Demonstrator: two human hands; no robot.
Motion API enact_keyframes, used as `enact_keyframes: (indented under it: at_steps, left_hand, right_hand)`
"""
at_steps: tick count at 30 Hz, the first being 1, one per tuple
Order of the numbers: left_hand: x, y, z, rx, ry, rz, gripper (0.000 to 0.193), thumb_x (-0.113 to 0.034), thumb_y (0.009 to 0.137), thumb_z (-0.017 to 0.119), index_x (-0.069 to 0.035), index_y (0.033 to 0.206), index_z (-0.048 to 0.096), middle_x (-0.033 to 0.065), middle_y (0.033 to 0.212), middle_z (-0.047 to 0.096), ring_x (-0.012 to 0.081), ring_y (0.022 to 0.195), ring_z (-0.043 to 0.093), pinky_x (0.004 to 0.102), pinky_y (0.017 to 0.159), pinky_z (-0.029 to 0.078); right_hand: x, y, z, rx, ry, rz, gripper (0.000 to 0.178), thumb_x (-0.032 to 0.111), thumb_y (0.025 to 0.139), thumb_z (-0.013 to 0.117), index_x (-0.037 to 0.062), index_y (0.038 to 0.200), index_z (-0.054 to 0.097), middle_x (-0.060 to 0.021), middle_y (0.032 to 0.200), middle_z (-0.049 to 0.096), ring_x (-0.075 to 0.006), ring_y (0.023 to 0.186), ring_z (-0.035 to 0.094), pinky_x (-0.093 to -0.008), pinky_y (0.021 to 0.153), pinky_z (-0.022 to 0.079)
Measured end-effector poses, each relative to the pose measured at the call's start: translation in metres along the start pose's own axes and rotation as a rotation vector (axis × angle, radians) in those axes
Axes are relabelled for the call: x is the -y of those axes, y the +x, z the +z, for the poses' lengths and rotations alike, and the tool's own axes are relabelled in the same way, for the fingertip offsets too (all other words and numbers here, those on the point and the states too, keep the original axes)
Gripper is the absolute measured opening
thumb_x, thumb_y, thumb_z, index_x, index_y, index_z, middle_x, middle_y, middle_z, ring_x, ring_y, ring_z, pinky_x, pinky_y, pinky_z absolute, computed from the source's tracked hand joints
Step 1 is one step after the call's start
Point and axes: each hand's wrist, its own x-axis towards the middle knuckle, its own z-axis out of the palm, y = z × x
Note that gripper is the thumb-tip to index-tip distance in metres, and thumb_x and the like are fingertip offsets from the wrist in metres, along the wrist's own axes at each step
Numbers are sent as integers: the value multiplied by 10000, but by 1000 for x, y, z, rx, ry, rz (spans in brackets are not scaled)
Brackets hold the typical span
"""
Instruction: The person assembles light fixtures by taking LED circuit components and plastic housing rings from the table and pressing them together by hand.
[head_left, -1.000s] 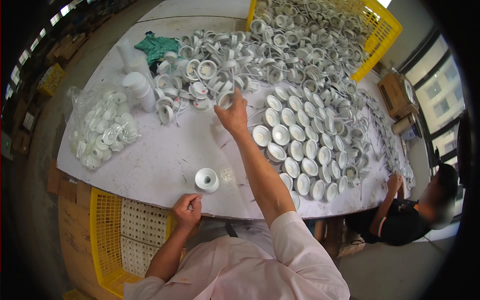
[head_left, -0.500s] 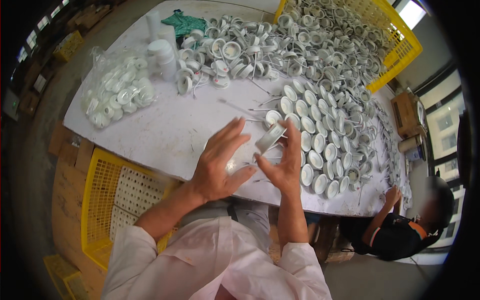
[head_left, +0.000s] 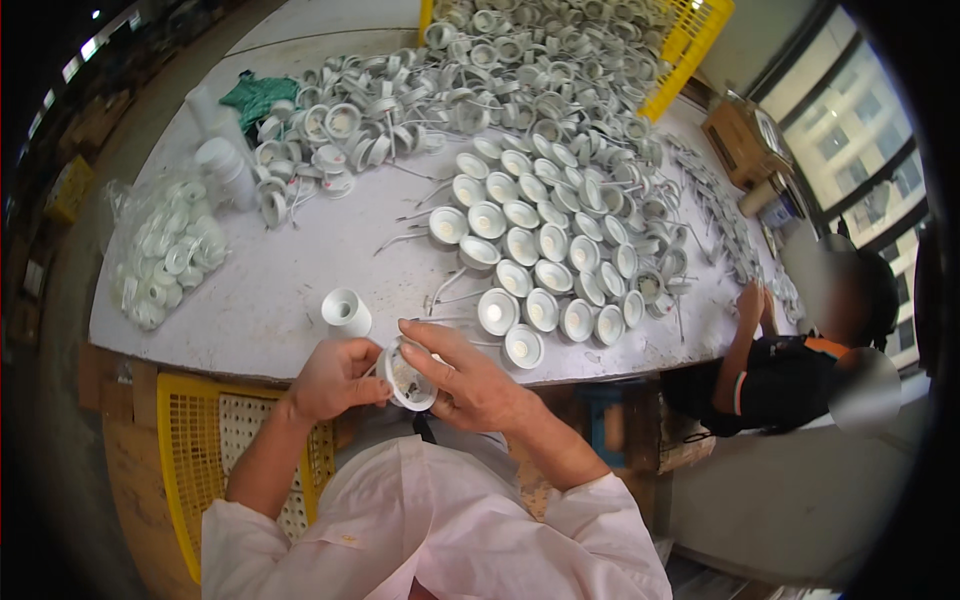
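Close in front of my body, past the table's near edge, a round white lamp housing [head_left: 401, 377] is tilted so its hollow side shows. My right hand [head_left: 478, 384] grips it from the right, fingers over the upper rim. At its left edge the fingers of my left hand [head_left: 335, 380] are pinched together; they seem to hold the rim, though a thin wire may be between them. Just beyond my left hand a white cup-shaped piece [head_left: 346, 312] stands on the table. Rows of similar round lamps [head_left: 552, 276] lie face up to the right, some with wires trailing left.
A large heap of white lamp housings [head_left: 500, 100] spreads from a yellow crate [head_left: 690, 55] at the back. Left are a clear bag of white rings [head_left: 165, 255], white cylinders [head_left: 225, 172] and green cloth [head_left: 258, 98]. Another yellow crate [head_left: 183, 470] stands below; a co-worker [head_left: 785, 375] sits right.
My view has shifted right. Both hands have come down toward my body with the lamp housing, which has turned its hollow side up. My left hand, open before, has closed at its edge.
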Motion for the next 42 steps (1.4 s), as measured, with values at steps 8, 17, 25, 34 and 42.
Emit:
enact_keyframes:
  at_steps: [8, 17, 25, 34, 42]
  left_hand:
    - [57, -1, 41, -366, 45, 302, 399, -177, 777, 716, 87, 1034, 563, 100, 928, 641, 122, 786, 610, 237, 691, 504]
    - [52, -5, 31, -109, 339, -34, 287, -222, 913, 618, 49, 1009, 608, 75, 997, 666, 105, 860, 610, 265, 759, 489]
    - [76, -11, 32, -192, 26, 123, 251, -133, 897, 628, 27, 1089, 613, 47, 885, 673, 82, 774, 603, 233, 641, 480]
    - [78, -2, 40, -448, -51, -19, 259, -142, 926, 607, 36, 1113, 594, 91, 877, 674, 55, 647, 595, 173, 470, 401]
    - [97, -2, 35, -610, 11, 4, 300, -127, 922, 611, 54, 1158, 569, 77, 916, 674, 96, 736, 651, 203, 553, 483]
  right_hand:
    - [8, -31, 17, -106, 283, 339, 882, 107, 714, 782, 5, 1456, 316, -182, 1475, 354, -289, 1331, 395, -366, 1072, 359]
    - [16, -54, 1, -9, 169, 300, 909, 62, 599, 832, 48, 1405, 413, -165, 1414, 440, -334, 1276, 447, -383, 1051, 382]
    - [0, -51, 10, 2, 253, 429, 907, 105, 638, 848, 20, 1417, 390, -193, 1384, 480, -301, 1248, 498, -376, 1017, 422]
    - [-29, -43, 40, -58, 229, 596, 852, 117, 686, 843, -64, 1385, 391, -237, 1297, 550, -269, 1174, 570, -349, 964, 464]
    - [-39, -34, 67, -154, 561, 698, 598, 61, 834, 687, -50, 1365, 434, -159, 1149, 641, -181, 1034, 610, -307, 903, 479]
